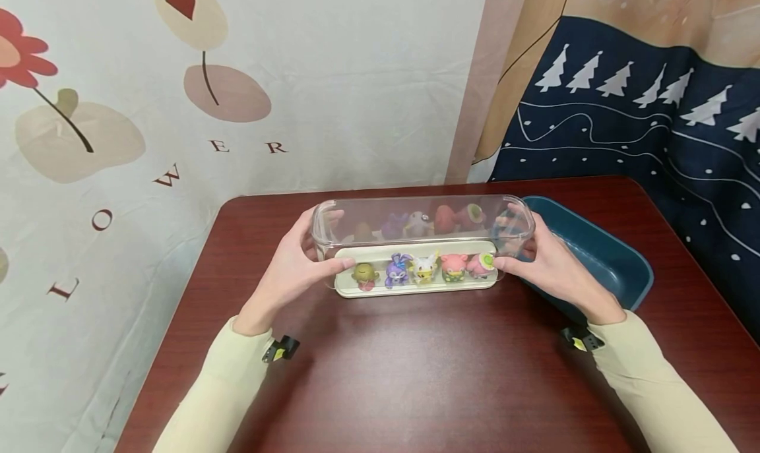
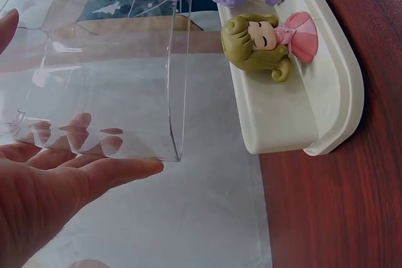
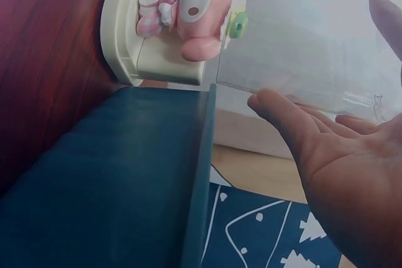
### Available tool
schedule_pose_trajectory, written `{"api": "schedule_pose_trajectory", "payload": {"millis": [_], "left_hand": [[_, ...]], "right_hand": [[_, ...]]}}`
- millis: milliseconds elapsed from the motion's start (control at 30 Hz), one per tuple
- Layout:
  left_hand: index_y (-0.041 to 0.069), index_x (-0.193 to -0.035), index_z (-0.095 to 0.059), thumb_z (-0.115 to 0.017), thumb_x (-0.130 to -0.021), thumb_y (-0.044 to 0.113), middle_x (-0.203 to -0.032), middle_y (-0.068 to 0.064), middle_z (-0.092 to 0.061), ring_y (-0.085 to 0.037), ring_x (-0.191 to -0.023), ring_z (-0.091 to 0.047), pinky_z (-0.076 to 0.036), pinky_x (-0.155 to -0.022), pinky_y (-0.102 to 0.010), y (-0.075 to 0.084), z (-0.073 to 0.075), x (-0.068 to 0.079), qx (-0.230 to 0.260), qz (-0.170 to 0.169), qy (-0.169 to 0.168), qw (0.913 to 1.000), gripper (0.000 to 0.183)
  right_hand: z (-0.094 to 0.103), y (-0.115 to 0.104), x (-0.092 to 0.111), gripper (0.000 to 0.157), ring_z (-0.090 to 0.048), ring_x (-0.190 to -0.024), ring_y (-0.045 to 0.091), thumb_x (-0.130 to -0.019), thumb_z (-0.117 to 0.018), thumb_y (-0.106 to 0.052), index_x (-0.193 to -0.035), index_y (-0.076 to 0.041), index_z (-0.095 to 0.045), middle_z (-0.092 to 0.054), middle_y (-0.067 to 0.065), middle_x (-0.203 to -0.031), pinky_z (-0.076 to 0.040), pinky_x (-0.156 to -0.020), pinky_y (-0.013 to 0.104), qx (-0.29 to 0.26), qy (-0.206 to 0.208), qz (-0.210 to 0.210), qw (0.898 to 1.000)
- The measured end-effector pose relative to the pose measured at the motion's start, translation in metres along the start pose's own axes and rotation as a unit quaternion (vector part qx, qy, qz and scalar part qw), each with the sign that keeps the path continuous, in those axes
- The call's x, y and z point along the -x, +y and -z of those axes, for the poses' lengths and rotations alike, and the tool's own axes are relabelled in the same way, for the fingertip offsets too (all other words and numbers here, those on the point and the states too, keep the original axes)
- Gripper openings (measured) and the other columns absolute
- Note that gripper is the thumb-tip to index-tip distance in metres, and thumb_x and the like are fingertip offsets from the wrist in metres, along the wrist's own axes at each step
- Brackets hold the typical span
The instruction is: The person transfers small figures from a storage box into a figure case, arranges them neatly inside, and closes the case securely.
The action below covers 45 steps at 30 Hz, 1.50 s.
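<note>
My left hand (image 1: 291,268) and right hand (image 1: 549,262) hold a clear plastic cover (image 1: 415,223) by its two ends, thumbs at the near side and fingers round the outer ends. Below it lies a cream tray (image 1: 415,292) with several small figurines in a row. An olive-haired doll figurine (image 2: 257,45) stands at the left end, with a purple rabbit figurine (image 1: 398,270) beside it. White-and-yellow and pink figurines follow, up to a pink hooded figurine (image 3: 204,4) at the right end. In both wrist views the cover's lower edge is raised off the tray's base.
A dark blue bin (image 1: 617,258) sits right of the tray, partly behind my right hand and forearm. The dark red wooden table (image 1: 410,374) meets a printed cloth (image 1: 356,110) at the back, with a navy tree-patterned cloth (image 1: 617,123) at the right.
</note>
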<state>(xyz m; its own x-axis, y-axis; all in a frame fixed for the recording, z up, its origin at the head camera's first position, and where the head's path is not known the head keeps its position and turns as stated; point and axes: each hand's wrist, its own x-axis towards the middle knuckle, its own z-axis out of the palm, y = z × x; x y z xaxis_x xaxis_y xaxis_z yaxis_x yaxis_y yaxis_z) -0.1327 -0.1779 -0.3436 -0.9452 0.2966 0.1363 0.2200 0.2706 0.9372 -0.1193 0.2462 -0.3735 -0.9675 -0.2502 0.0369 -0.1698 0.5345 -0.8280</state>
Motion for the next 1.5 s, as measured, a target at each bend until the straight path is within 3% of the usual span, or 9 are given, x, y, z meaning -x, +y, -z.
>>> {"api": "schedule_pose_trajectory", "payload": {"millis": [100, 233, 333, 533, 833, 1100, 1367, 1500], "left_hand": [[0.029, -0.153, -0.045, -0.089, -0.082, 0.012, -0.15, -0.001, -0.054, -0.031, -0.121, -0.064, -0.056, -0.095, -0.032, 0.0, 0.0, -0.001, 0.001, 0.003, -0.002, 1.0, 0.085], [0.028, -0.154, -0.044, -0.089, -0.082, 0.01, -0.15, 0.001, -0.054, -0.025, -0.125, -0.062, -0.054, -0.101, -0.045, -0.002, -0.002, -0.004, 0.006, 0.002, -0.005, 1.0, 0.086], [0.023, -0.155, -0.043, -0.089, -0.081, 0.01, -0.151, 0.0, -0.054, -0.026, -0.129, -0.06, -0.053, -0.102, -0.049, -0.004, -0.004, -0.006, 0.007, -0.004, -0.005, 1.0, 0.087], [0.016, -0.156, -0.041, -0.087, -0.082, 0.008, -0.155, -0.009, -0.05, -0.036, -0.137, -0.053, -0.051, -0.105, -0.041, -0.011, -0.008, -0.01, 0.021, -0.009, -0.007, 0.9997, 0.087], [0.019, -0.155, -0.042, -0.085, -0.083, 0.003, -0.154, -0.002, -0.051, -0.029, -0.138, -0.053, -0.05, -0.106, -0.028, -0.02, -0.011, -0.008, 0.055, -0.002, -0.006, 0.9985, 0.085], [0.019, -0.155, -0.042, -0.086, -0.082, 0.003, -0.153, 0.001, -0.052, -0.017, -0.138, -0.053, -0.049, -0.107, -0.027, -0.028, -0.012, -0.009, 0.059, -0.002, -0.002, 0.9982, 0.086], [0.016, -0.155, -0.041, -0.085, -0.082, 0.002, -0.155, -0.005, -0.051, -0.026, -0.143, -0.048, -0.047, -0.108, -0.026, -0.034, -0.012, -0.012, 0.063, 0.002, -0.001, 0.998, 0.086], [0.015, -0.155, -0.041, -0.085, -0.082, 0.001, -0.154, -0.005, -0.052, -0.022, -0.142, -0.049, -0.047, -0.109, -0.026, -0.035, -0.01, -0.012, 0.066, 0.002, 0.0, 0.9978, 0.086]], "right_hand": [[-0.001, 0.0, 0.0, 0.099, -0.057, -0.128, 0.044, -0.092, -0.081, -0.026, -0.164, -0.015, -0.015, -0.043, 0.019, -0.155, -0.048, -0.102, 0.056, 0.0, -0.002, -0.002, 1.0], [0.001, 0.001, -0.001, 0.099, -0.058, -0.128, 0.044, -0.092, -0.081, -0.028, -0.164, -0.015, -0.015, -0.043, 0.019, -0.156, -0.048, -0.103, 0.056, 0.001, -0.002, -0.005, 1.0], [0.002, 0.003, -0.002, 0.099, -0.056, -0.129, 0.045, -0.092, -0.081, -0.027, -0.164, -0.014, -0.015, -0.043, 0.019, -0.157, -0.047, -0.103, 0.058, -0.004, -0.002, -0.004, 1.0], [0.004, 0.006, -0.004, 0.098, -0.056, -0.13, 0.046, -0.092, -0.081, -0.024, -0.164, -0.014, -0.016, -0.043, 0.02, -0.157, -0.046, -0.104, 0.06, 0.0, -0.001, 0.0, 1.0], [0.003, 0.007, -0.007, 0.1, -0.055, -0.131, 0.047, -0.093, -0.08, -0.032, -0.166, -0.019, -0.014, -0.043, 0.02, -0.159, -0.047, -0.103, 0.057, 0.023, -0.005, -0.004, 1.0], [-0.001, 0.011, -0.011, 0.096, -0.057, -0.129, 0.046, -0.093, -0.081, -0.029, -0.164, -0.012, -0.018, -0.044, 0.022, -0.157, -0.047, -0.103, 0.055, 0.017, -0.007, 0.01, 1.0], [-0.002, 0.012, -0.014, 0.094, -0.056, -0.131, 0.044, -0.093, -0.081, -0.022, -0.164, -0.011, -0.021, -0.045, 0.022, -0.155, -0.047, -0.104, 0.053, 0.001, -0.011, 0.016, 1.0], [-0.004, 0.011, -0.016, 0.095, -0.056, -0.131, 0.045, -0.092, -0.081, -0.022, -0.164, -0.011, -0.02, -0.044, 0.023, -0.156, -0.046, -0.104, 0.054, 0.002, -0.014, 0.016, 1.0]]}}
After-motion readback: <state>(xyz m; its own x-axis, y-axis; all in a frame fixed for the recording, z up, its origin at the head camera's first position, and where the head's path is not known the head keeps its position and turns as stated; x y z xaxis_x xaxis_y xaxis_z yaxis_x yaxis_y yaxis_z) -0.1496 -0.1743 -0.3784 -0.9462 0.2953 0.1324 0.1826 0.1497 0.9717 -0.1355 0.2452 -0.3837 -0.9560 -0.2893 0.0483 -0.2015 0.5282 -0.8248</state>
